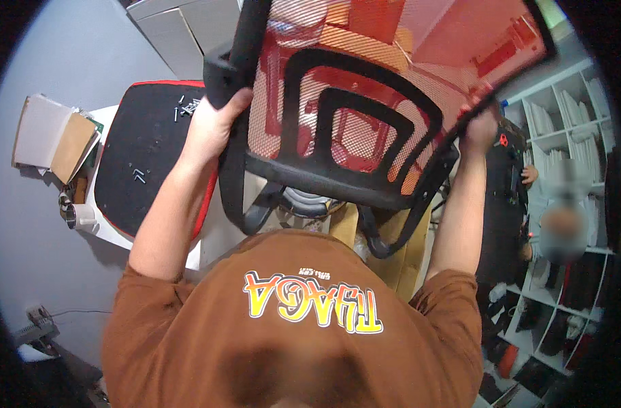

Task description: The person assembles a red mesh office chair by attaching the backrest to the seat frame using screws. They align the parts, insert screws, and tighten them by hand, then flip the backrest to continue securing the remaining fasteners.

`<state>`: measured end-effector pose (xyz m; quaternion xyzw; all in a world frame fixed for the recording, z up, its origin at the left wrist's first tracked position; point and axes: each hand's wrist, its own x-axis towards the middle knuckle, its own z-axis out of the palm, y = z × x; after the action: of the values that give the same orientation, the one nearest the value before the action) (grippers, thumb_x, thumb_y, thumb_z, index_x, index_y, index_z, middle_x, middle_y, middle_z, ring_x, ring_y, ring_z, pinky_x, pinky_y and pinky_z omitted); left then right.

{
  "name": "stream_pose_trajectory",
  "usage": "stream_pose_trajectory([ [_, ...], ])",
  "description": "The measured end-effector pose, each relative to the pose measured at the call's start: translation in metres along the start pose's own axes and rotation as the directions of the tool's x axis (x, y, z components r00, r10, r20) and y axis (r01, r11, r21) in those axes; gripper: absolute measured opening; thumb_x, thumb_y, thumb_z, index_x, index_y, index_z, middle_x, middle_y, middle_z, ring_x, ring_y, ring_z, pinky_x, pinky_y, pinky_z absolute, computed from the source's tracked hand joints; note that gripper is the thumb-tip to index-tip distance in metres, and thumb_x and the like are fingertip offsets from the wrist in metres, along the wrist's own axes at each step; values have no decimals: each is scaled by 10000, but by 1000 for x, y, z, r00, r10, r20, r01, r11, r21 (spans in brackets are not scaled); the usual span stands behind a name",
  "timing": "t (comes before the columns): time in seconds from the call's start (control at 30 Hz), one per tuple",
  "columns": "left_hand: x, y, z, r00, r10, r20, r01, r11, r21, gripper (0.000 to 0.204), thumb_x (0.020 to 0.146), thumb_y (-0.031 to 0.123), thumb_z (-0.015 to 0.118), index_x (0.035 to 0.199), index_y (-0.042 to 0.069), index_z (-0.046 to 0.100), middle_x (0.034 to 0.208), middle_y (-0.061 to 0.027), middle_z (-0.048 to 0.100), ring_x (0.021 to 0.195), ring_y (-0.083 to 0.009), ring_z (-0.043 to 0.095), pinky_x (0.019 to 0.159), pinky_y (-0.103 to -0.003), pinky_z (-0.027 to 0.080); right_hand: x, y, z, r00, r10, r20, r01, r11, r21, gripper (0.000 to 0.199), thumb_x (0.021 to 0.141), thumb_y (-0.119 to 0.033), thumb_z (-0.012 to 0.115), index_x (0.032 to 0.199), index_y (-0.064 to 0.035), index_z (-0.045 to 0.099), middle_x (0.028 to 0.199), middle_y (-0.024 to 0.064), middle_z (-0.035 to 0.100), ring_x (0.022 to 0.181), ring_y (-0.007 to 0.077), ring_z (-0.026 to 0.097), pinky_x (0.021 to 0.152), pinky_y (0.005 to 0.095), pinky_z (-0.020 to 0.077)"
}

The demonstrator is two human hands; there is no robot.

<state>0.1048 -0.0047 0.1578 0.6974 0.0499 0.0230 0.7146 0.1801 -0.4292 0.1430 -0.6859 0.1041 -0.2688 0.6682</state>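
Mesh backrest [361, 98], barrier between hands [214, 124] [481, 131]

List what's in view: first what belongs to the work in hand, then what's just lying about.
Seems to belong:
red mesh chair back, gripped by the left hand and right hand
red-edged black panel
loose bolts and L-shaped metal pieces lying on it

Seems just lying about:
metal cup
pile of papers

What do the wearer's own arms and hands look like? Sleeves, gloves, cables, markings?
The left hand and right hand are ungloved; the right is blurred. Both bare forearms show no watch, cable or clear marking. Short brown fabric sleeves end near the elbows, part of a brown fabric T-shirt with yellow-orange outlined chest lettering.
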Motion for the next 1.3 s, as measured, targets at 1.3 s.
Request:
stream_pose_trajectory([
  [1.3, -39, 12, -53, 922, -387, 18, 383, 919, 95, 530, 847, 450, 605, 1134, 12, 529, 969, -42, 607, 818, -98, 578, 726, -246, 480, -54, 100, 86, 836, 546, -51, -531, 783, -325, 641, 945, -501, 310, 1118, 80, 520, 1018, 202, 605, 888, 299, 615, 702, 410, 507],
])
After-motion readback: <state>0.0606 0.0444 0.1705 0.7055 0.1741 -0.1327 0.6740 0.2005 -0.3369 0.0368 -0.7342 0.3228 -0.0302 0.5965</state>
